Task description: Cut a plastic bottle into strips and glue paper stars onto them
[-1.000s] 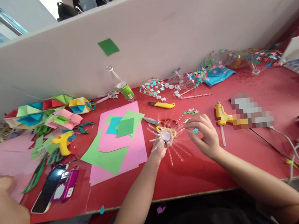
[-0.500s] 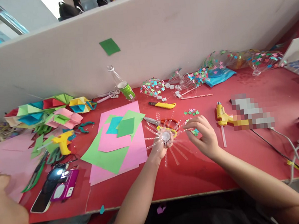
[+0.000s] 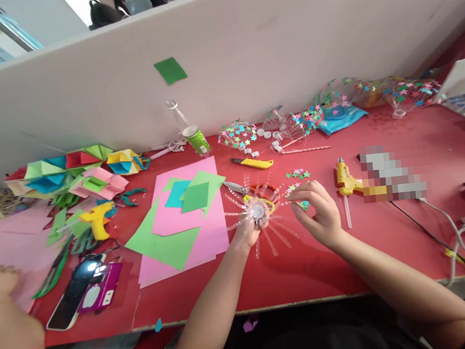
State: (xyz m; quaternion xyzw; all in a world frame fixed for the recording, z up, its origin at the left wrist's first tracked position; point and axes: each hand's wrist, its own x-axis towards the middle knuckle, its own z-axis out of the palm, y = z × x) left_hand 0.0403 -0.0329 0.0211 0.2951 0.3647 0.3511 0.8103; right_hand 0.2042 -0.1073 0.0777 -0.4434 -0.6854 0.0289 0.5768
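My left hand (image 3: 251, 228) is closed around the neck of a cut clear plastic bottle (image 3: 257, 211), whose thin strips fan out all round like spokes. My right hand (image 3: 317, 213) is at the fan's right side, with thumb and forefinger pinched at the end of one strip; the fingertips hide the exact contact. Scissors (image 3: 236, 187) with red and yellow handles lie partly under the strips. Small paper stars (image 3: 297, 174) are scattered just beyond my right hand.
A yellow cutter (image 3: 258, 164) and a clear bottle (image 3: 196, 139) lie farther back. Coloured paper sheets (image 3: 166, 252) spread to the left; yellow glue guns (image 3: 343, 177) (image 3: 98, 220) rest on both sides. Star-covered plastic pieces (image 3: 237, 136) line the wall. Another person's arm (image 3: 9, 327) reaches in at left.
Almost nothing differs. My right hand has shifted very slightly right, still pinched by the strip, and my left hand keeps its hold on the cut bottle.
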